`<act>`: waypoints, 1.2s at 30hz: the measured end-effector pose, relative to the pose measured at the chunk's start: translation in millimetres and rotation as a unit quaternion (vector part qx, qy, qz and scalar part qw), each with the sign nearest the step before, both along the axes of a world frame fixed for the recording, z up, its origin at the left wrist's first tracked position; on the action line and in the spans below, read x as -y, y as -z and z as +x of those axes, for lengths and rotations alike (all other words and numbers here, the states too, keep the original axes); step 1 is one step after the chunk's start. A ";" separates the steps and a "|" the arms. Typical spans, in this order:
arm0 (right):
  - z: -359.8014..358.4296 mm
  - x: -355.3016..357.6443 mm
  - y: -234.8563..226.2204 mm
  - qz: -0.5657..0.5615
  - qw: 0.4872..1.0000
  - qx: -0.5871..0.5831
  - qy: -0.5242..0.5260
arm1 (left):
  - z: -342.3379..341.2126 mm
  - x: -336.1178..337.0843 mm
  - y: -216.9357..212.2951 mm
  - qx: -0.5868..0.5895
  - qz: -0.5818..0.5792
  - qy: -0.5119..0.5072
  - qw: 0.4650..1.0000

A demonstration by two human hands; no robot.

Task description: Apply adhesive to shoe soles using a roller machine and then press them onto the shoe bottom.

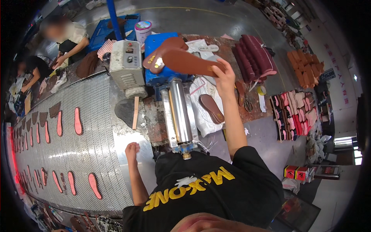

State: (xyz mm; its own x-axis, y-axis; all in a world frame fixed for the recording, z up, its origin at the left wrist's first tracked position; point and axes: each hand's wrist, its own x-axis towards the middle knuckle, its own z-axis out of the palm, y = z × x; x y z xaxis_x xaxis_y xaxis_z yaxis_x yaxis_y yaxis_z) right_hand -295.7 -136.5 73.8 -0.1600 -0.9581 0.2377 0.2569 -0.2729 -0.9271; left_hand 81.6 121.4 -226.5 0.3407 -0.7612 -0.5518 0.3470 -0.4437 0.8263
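My right hand (225, 73) grips one end of a brown insole (187, 62), thumb on top, holding it over the blue part of a roller machine. Under and beside it, more brown insoles (154, 63) with shiny gold marks lie on the blue machine housing (152, 79). A small stack of brown insoles (210, 108) rests on a white bag (201, 125), right of the steel roller (181, 112). My left hand (132, 151) hovers by the conveyor's metal edge, its fingers curled in with nothing visible in them.
Pink insoles (78, 120) and brown pieces lie in rows on the mesh conveyor (102, 154) at left. A grey control box (125, 58), a wooden stick (135, 113), maroon bundles (253, 58), scissors (247, 105) and a tape roll (261, 90) surround the roller. Two people work at far left.
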 end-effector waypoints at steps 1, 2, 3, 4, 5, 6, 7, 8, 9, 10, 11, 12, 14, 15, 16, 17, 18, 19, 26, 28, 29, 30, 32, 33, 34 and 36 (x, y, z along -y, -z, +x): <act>-26.3 -7.0 11.7 0.016 0.997 0.075 0.007 | -8.5 17.6 -21.0 0.024 -0.009 0.012 1.000; -51.9 -16.0 24.7 0.025 0.997 0.078 0.010 | -16.1 31.4 -45.9 0.050 -0.016 0.022 0.998; -75.6 -27.1 38.4 0.052 0.994 0.085 0.036 | -21.7 44.4 -67.7 0.063 -0.038 0.060 0.995; -92.1 -34.6 50.9 0.076 0.991 0.091 0.059 | -27.9 60.5 -87.7 0.076 -0.063 0.095 0.991; -103.8 -44.7 62.7 0.084 0.990 0.095 0.063 | -37.2 76.5 -107.1 0.102 -0.085 0.137 0.982; -111.4 -56.5 74.2 0.120 0.985 0.108 0.067 | -43.8 89.5 -122.9 0.127 -0.107 0.179 0.970; -115.8 -65.0 82.3 0.155 0.978 0.120 0.069 | -46.9 102.0 -132.0 0.129 -0.158 0.222 0.954; -111.9 -70.9 90.0 0.176 0.977 0.092 0.075 | -50.8 113.2 -141.1 0.128 -0.209 0.264 0.933; -106.7 -75.3 101.8 0.191 0.979 0.011 0.076 | -60.8 126.2 -162.0 0.158 -0.203 0.320 0.912; -97.2 -77.8 114.8 0.204 0.974 -0.069 0.074 | -71.8 137.4 -185.8 0.188 -0.198 0.373 0.887; -82.7 -79.9 125.9 0.195 0.979 -0.039 0.053 | -80.6 144.5 -198.9 0.187 -0.196 0.374 0.887; -69.5 -81.1 134.0 0.184 0.982 -0.010 0.032 | -88.9 150.7 -210.5 0.242 -0.247 0.420 0.839; -50.5 -82.1 135.3 0.190 0.981 -0.028 0.001 | -93.6 153.9 -217.3 0.300 -0.289 0.447 0.792; -39.6 -87.5 127.1 0.237 0.970 -0.030 -0.045 | -91.2 152.0 -217.3 0.334 -0.314 0.462 0.759; -27.8 -93.6 122.8 0.283 0.954 -0.036 -0.094 | -88.2 149.6 -217.6 0.369 -0.334 0.475 0.726; -29.0 -101.0 130.4 0.314 0.945 -0.065 -0.072 | -89.9 147.2 -220.1 0.400 -0.337 0.465 0.714; -25.5 -112.7 127.5 0.304 0.949 -0.036 -0.079 | -86.7 144.8 -216.4 0.413 -0.358 0.443 0.710; -34.5 -122.9 138.5 0.328 0.940 -0.047 -0.079 | -84.1 144.7 -209.3 0.438 -0.387 0.427 0.689; -80.5 -203.4 245.0 0.446 0.846 -0.245 -0.159 | -24.0 125.0 -196.5 0.512 -0.368 0.377 0.678; -87.2 -228.8 276.9 0.484 0.810 -0.273 -0.191 | -0.3 111.2 -184.2 0.502 -0.347 0.381 0.695; -93.7 -240.4 294.9 0.493 0.794 -0.285 -0.212 | 12.4 103.5 -170.8 0.506 -0.340 0.363 0.704; -102.4 -252.4 314.0 0.505 0.776 -0.297 -0.234 | 23.2 97.2 -157.7 0.509 -0.336 0.351 0.711; -149.4 -267.2 359.2 0.455 0.754 -0.349 -0.321 | 41.0 86.5 -132.8 0.356 -0.304 0.342 0.815; -178.5 -271.9 379.9 0.392 0.743 -0.379 -0.388 | 50.2 79.3 -118.2 0.297 -0.288 0.327 0.850; -183.8 -280.0 387.5 0.363 0.726 -0.410 -0.416 | 63.6 61.3 -109.6 0.172 -0.215 0.299 0.914; -189.8 -285.0 396.8 0.326 0.702 -0.446 -0.449 | 97.3 16.2 -72.5 -0.037 -0.121 0.181 0.975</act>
State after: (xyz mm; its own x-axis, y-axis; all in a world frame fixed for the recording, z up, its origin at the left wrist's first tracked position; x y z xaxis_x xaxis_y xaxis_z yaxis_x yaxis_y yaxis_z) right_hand -485.5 148.5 -323.0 0.5112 -0.5296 -0.6769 -0.7091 0.1851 -0.6804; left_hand 178.9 105.2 -154.0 -0.0074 -0.9355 -0.3532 0.2667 -0.3423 0.9010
